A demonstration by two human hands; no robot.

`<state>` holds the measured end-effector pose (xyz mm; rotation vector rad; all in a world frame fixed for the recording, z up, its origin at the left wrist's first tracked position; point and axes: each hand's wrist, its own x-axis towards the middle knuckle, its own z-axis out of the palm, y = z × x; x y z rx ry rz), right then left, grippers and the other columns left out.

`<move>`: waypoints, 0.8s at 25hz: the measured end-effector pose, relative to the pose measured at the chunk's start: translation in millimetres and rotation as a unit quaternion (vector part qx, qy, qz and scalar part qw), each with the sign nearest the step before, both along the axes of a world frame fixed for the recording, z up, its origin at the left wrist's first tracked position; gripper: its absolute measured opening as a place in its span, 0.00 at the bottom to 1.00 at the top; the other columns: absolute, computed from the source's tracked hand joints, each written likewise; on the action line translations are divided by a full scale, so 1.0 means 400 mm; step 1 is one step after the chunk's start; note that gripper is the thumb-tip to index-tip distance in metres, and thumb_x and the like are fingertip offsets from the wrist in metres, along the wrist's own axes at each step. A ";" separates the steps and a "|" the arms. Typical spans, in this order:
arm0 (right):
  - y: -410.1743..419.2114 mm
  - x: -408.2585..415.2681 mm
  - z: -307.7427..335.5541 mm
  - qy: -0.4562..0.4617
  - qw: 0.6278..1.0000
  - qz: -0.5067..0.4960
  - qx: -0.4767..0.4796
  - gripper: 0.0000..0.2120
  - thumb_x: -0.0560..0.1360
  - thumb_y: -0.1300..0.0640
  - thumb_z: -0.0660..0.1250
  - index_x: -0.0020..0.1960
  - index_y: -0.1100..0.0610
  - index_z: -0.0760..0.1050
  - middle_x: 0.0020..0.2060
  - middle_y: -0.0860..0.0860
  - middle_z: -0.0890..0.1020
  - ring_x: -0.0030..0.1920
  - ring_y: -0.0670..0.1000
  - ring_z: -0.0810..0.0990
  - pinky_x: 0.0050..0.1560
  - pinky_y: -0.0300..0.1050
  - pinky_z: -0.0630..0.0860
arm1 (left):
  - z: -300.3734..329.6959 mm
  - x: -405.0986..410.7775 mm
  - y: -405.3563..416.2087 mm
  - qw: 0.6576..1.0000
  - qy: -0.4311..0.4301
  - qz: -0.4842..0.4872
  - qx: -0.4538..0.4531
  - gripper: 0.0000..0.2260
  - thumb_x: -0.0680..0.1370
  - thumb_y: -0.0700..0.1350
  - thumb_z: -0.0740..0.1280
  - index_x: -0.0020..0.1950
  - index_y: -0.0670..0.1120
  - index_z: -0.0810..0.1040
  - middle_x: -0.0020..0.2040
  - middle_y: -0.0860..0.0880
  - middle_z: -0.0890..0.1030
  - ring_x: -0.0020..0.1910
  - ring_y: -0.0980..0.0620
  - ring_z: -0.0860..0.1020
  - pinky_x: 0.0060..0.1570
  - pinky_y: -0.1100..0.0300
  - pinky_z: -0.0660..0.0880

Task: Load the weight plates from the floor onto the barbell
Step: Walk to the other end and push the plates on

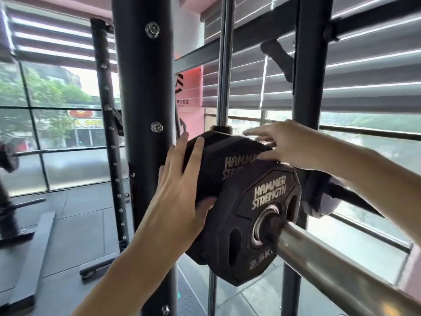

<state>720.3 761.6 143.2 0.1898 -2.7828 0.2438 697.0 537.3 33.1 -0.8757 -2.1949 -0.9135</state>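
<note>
Head view: a person is seating a large plate and a smaller plate on the barbell sleeve, left hand spread flat against the large plate's rim, right hand resting open-fingered on top, neither gripping; with no collar visible, both plates risk sliding outward.

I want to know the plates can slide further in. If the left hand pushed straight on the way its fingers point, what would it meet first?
The left hand already lies flat on the larger plate; beyond it, probably the black rack upright, though depth is unclear.
</note>
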 end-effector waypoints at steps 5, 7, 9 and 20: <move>0.026 -0.038 -0.006 -0.030 0.996 0.080 0.035 0.35 0.78 0.54 0.69 0.79 0.43 0.57 0.73 0.47 0.72 0.69 0.49 0.74 0.69 0.42 0.67 | -0.006 0.003 0.007 1.000 -0.012 0.002 0.009 0.44 0.77 0.42 0.73 0.80 0.65 0.46 0.80 0.65 0.44 0.81 0.54 0.50 0.76 0.42 0.60; 0.034 -0.053 -0.006 -0.025 0.992 0.114 0.037 0.36 0.77 0.52 0.70 0.80 0.42 0.55 0.71 0.47 0.75 0.65 0.48 0.77 0.68 0.44 0.70 | -0.008 0.000 0.007 1.000 0.000 0.009 0.015 0.43 0.76 0.41 0.74 0.79 0.64 0.50 0.80 0.65 0.46 0.80 0.55 0.53 0.75 0.42 0.61; 0.027 -0.083 -0.006 -0.006 0.989 0.140 0.037 0.38 0.75 0.51 0.72 0.79 0.41 0.56 0.66 0.49 0.79 0.57 0.47 0.81 0.64 0.43 0.73 | -0.012 -0.012 0.010 0.999 0.000 0.018 0.027 0.42 0.74 0.38 0.74 0.79 0.59 0.53 0.80 0.65 0.48 0.80 0.57 0.54 0.75 0.42 0.62; 0.009 -0.155 -0.019 0.038 0.989 0.140 0.041 0.38 0.73 0.51 0.75 0.78 0.44 0.62 0.64 0.50 0.81 0.61 0.49 0.78 0.55 0.36 0.66 | 0.033 -0.066 -0.002 1.000 -0.009 0.004 0.002 0.37 0.76 0.39 0.72 0.80 0.55 0.58 0.78 0.65 0.59 0.77 0.64 0.57 0.76 0.53 0.61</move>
